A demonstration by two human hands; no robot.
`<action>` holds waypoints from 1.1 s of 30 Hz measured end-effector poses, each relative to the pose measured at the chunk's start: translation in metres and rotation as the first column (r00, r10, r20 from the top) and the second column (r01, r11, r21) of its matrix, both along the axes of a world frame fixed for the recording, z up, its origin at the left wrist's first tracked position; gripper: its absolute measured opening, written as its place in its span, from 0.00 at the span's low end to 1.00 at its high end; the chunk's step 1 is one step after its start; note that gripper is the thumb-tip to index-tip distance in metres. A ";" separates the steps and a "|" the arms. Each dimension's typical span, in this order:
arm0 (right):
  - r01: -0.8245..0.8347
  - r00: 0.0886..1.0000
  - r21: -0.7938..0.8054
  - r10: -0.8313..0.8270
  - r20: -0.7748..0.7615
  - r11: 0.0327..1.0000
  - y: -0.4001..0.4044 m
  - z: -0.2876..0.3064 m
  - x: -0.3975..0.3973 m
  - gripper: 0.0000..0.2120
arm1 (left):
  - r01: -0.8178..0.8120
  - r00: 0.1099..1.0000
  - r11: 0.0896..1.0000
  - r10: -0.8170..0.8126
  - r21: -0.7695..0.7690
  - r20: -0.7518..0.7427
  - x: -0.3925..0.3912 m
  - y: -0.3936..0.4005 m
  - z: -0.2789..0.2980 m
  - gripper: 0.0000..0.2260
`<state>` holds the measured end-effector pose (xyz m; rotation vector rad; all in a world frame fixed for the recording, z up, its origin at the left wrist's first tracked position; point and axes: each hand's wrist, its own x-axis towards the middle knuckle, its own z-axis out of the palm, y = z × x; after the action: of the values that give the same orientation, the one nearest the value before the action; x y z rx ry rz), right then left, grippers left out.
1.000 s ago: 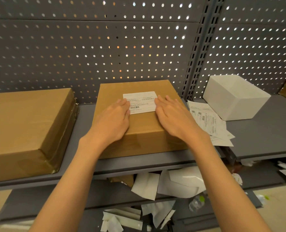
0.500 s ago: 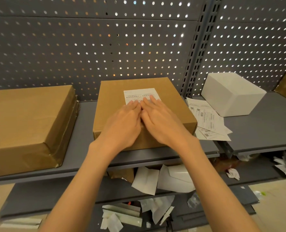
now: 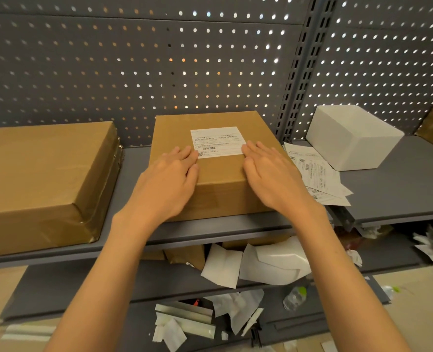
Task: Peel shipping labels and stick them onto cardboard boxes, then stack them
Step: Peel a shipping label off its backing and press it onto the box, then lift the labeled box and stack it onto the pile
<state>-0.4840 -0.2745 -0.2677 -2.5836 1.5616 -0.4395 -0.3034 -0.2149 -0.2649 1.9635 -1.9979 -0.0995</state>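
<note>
1. The brown square cardboard box (image 3: 218, 171) stands on the grey metal shelf (image 3: 131, 158), between the wide flat brown carton (image 3: 45, 171) on the left and the white open box (image 3: 352, 135) on the right. The white printed shipping label (image 3: 218, 141) lies on its top, near the back half.
2. The left hand (image 3: 169, 181) lies flat with straight fingers, its fingertips at the left edge of the label. The right hand (image 3: 273, 176) is flat as well, its fingertips at the right edge. Neither hand grips anything.
3. To do this step well, I think the palms should press from the middle outward, so no air stays under the paper.
4. The corners need firm pressure, because they lift first.
5. Stacking should wait until the label sits flat.
6. Loose white label sheets (image 3: 314, 174) lie just beside the box, ready for a next box.
</note>
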 end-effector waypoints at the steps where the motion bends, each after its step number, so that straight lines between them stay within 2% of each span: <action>1: 0.007 1.000 -0.007 -0.007 0.003 1.000 0.000 -0.001 -0.002 0.22 | 0.001 1.000 1.000 -0.001 -0.012 0.015 0.000 0.001 0.000 0.20; 6: 0.023 1.000 -0.037 -0.023 0.016 0.999 0.001 -0.001 -0.005 0.22 | -0.009 0.997 0.998 0.014 -0.064 0.079 -0.003 0.004 -0.001 0.20; 13: 0.029 0.999 -0.064 -0.028 0.023 0.998 0.002 -0.004 -0.006 0.22 | -0.012 0.995 0.996 0.020 -0.089 0.097 -0.002 0.003 -0.004 0.20; 17: 0.012 0.998 -0.052 -0.009 0.059 0.999 0.000 -0.002 -0.006 0.21 | -0.081 0.992 0.994 0.088 -0.079 0.095 0.007 0.003 -0.008 0.22; 19: 0.013 0.987 -0.036 -0.007 0.161 0.999 -0.001 0.002 -0.008 0.19 | -0.125 0.992 0.991 0.125 -0.051 -0.004 0.013 0.003 -0.009 0.23; 21: 0.050 0.959 -0.049 -0.034 0.282 0.998 -0.004 0.005 -0.010 0.17 | -0.172 0.964 0.985 0.165 -0.015 -0.208 0.019 0.003 -0.008 0.25; 23: 0.113 0.916 -0.007 -0.102 0.388 0.994 -0.008 0.006 -0.016 0.18 | -0.246 0.875 0.969 0.225 0.007 -0.428 0.023 0.002 -0.007 0.27; 24: 0.139 0.883 0.053 -0.148 0.445 0.989 -0.010 0.007 -0.019 0.21 | -0.288 0.803 0.957 0.257 0.029 -0.538 0.025 0.001 -0.007 0.29; 27: 0.152 0.745 0.325 -0.324 0.583 0.934 -0.015 0.009 -0.025 0.30 | -0.364 0.460 0.915 0.338 0.172 -0.821 0.030 -0.005 -0.013 0.35; 29: 0.096 0.647 0.506 -0.440 0.623 0.857 -0.018 0.008 -0.029 0.35 | -0.339 0.273 0.895 0.387 0.288 -0.881 0.033 -0.007 -0.018 0.38; 30: 0.079 0.626 0.559 -0.477 0.617 0.826 -0.019 0.007 -0.031 0.37 | -0.306 0.213 0.893 0.402 0.330 -0.891 0.034 -0.008 -0.019 0.37; 33: 0.048 0.612 0.631 -0.522 0.595 0.775 -0.020 0.003 -0.033 0.34 | -0.230 0.135 0.908 0.385 0.349 -0.913 0.031 -0.010 -0.020 0.27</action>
<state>-0.5170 -0.2943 -0.2646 -1.3752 1.4697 -0.7989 -0.2721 -0.2245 -0.2848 1.5540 -0.6652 -1.1150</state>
